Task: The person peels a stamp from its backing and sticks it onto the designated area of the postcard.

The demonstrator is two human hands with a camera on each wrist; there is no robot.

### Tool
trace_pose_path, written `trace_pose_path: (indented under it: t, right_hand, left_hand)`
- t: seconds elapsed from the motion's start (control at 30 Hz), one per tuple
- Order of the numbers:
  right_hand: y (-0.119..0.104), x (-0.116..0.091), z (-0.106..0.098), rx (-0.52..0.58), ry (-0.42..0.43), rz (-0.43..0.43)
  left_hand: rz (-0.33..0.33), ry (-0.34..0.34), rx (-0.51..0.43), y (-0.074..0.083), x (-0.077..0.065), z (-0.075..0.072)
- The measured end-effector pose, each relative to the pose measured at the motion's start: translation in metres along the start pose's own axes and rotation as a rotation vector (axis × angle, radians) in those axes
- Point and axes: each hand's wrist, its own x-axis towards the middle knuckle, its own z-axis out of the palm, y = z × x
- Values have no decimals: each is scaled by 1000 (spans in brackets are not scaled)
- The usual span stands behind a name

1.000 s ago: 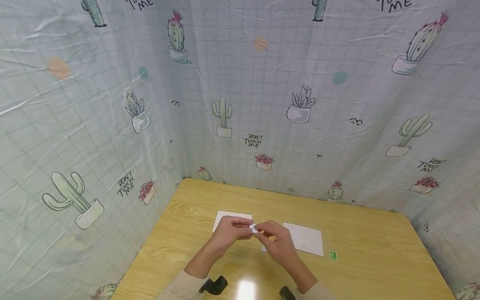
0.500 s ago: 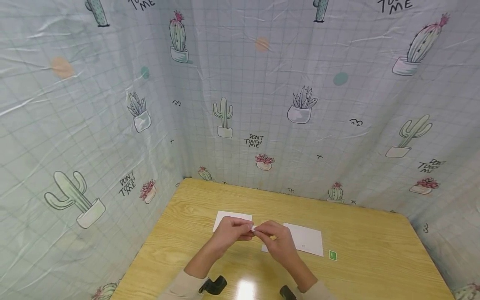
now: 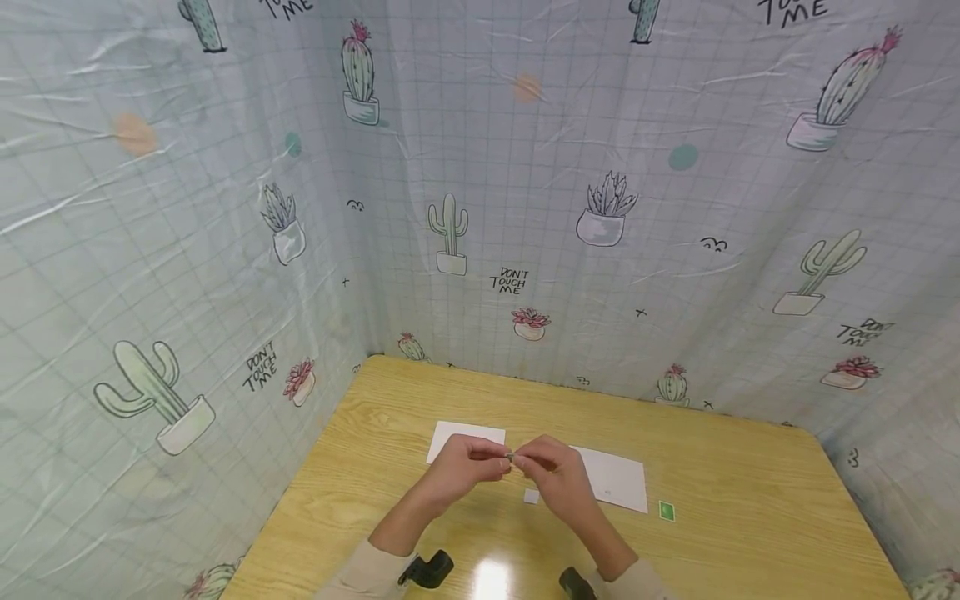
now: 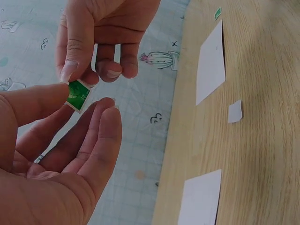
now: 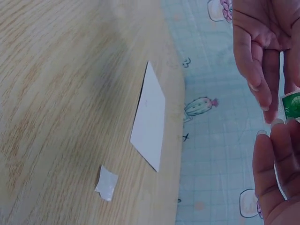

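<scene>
I pinch the green postage stamp (image 4: pixel 78 95) by its edges with my left hand (image 3: pixel 465 467) and right hand (image 3: pixel 560 477), above the table (image 3: pixel 397 400), in from its far side, maybe to keep the stamp's hidden back clean.

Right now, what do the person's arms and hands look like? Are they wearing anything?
The left hand and right hand wear no gloves. The left sleeve and right sleeve are plain pale beige and stop before the wrists. A black gadget sits by the left sleeve's end, and a dark gadget, partly out of view, by the right one's.
</scene>
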Motion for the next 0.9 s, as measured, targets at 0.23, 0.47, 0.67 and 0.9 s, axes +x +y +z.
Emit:
trace_pose_path:
  t: [0.23, 0.47, 0.67, 0.9]
  right_hand:
    - [-5, 1, 1, 27, -4, 81]
    - [-9, 2, 2, 91, -5, 136]
    - [-10, 3, 2, 106, -10, 188]
    - [-11, 5, 1, 163, -16, 228]
  left_hand:
    - [9, 51, 56, 0, -1, 3]
    - [5, 57, 22, 2, 1, 5]
    - [-15, 91, -18, 4, 1, 6]
    - [-33, 118, -70, 3, 1, 8]
